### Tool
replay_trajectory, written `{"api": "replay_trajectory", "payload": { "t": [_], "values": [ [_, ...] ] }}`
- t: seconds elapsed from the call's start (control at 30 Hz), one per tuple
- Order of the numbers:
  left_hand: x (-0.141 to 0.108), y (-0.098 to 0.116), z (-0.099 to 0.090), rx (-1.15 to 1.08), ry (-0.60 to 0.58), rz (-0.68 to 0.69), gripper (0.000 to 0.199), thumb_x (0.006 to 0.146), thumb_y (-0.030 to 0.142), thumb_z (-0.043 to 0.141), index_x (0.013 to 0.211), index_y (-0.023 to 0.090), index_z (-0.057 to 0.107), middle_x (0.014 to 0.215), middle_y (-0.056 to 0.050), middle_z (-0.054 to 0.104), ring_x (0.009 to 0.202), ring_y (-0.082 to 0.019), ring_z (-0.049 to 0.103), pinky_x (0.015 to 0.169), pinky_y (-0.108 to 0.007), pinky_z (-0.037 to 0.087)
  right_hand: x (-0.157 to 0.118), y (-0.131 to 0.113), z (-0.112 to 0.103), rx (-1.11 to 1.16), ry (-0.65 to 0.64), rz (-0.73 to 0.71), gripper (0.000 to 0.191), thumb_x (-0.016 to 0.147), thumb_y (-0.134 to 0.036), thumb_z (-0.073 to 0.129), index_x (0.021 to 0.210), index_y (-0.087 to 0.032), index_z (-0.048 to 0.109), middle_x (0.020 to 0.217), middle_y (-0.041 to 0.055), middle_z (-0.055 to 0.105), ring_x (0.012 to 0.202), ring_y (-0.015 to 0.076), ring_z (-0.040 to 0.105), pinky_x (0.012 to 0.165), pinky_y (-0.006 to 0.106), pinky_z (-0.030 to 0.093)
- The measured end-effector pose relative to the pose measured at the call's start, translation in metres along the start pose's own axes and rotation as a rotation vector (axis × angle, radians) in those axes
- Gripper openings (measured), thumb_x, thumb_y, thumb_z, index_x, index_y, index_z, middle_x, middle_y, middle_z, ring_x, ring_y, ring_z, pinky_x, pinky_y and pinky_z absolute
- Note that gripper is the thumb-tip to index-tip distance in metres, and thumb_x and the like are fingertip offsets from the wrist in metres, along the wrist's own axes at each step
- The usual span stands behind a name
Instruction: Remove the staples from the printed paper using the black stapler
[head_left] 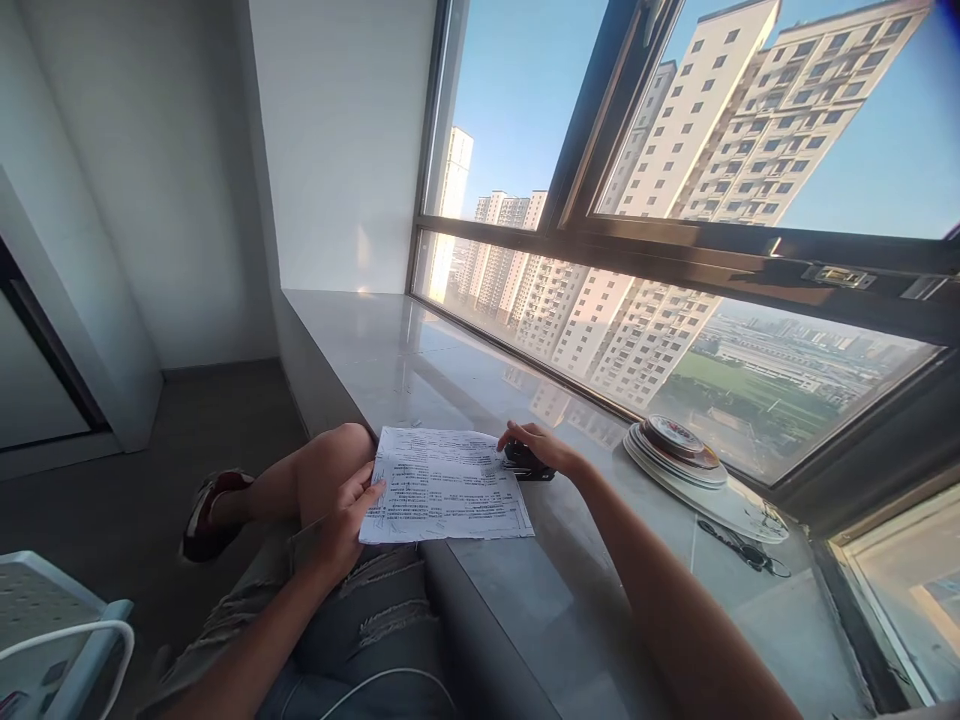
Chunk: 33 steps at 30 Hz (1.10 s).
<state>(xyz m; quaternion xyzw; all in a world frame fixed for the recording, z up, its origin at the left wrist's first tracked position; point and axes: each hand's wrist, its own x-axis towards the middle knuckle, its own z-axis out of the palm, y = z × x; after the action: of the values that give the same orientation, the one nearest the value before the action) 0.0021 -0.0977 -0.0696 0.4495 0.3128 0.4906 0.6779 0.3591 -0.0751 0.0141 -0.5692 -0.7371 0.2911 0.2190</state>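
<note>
A printed sheet of paper (450, 490), seemingly with more sheets under it, lies partly over my lap and partly over the grey window sill. My left hand (352, 515) grips its left edge, thumb on top and fingers curled under. At the paper's upper right edge, my right hand (536, 445) is closed around a small black stapler (529, 464) resting near the sill surface. Whether the paper's edge sits inside the stapler's jaws cannot be made out.
To the right on the sill (600, 600) stands a stack of round plates or discs (671, 455), with dark-framed eyeglasses (742, 548) beside it. A large window rises behind. At lower left is a white cart (60, 610) with a white cable (124, 640).
</note>
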Motion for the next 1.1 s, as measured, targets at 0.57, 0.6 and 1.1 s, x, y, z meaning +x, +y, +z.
{"api": "replay_trajectory", "payload": {
  "t": [0.57, 0.6, 1.1],
  "values": [
    [-0.003, -0.004, -0.002, 0.011, -0.006, 0.034, 0.057, 0.089, 0.046, 0.065, 0.141, 0.024, 0.054, 0.122, -0.012, 0.072, 0.109, -0.035, 0.069, 0.077, -0.04, 0.061, 0.015, 0.006, 0.022, -0.434, 0.136, 0.029, 0.041, 0.097, -0.032, 0.032, 0.072, -0.019, 0.062, 0.068, 0.0039, 0.062, 0.063, 0.0165, 0.05, 0.061, 0.027, 0.035],
    [-0.004, -0.003, -0.003, 0.01, -0.013, 0.023, 0.057, 0.09, 0.046, 0.064, 0.142, 0.025, 0.053, 0.123, -0.012, 0.072, 0.11, -0.035, 0.069, 0.077, -0.04, 0.061, 0.015, 0.005, 0.023, -0.436, 0.135, 0.032, 0.041, 0.098, -0.033, 0.032, 0.072, -0.019, 0.061, 0.068, 0.0041, 0.061, 0.062, 0.0168, 0.05, 0.06, 0.027, 0.034],
    [-0.005, 0.001, 0.003, -0.015, 0.029, 0.029, 0.062, 0.082, 0.046, 0.071, 0.137, 0.02, 0.058, 0.118, -0.014, 0.074, 0.107, -0.038, 0.07, 0.078, -0.042, 0.061, 0.015, 0.003, 0.031, -0.488, 0.206, 0.087, 0.04, 0.099, -0.029, 0.032, 0.065, -0.02, 0.05, 0.064, 0.0032, 0.058, 0.061, 0.0154, 0.049, 0.058, 0.028, 0.027]
  ]
}}
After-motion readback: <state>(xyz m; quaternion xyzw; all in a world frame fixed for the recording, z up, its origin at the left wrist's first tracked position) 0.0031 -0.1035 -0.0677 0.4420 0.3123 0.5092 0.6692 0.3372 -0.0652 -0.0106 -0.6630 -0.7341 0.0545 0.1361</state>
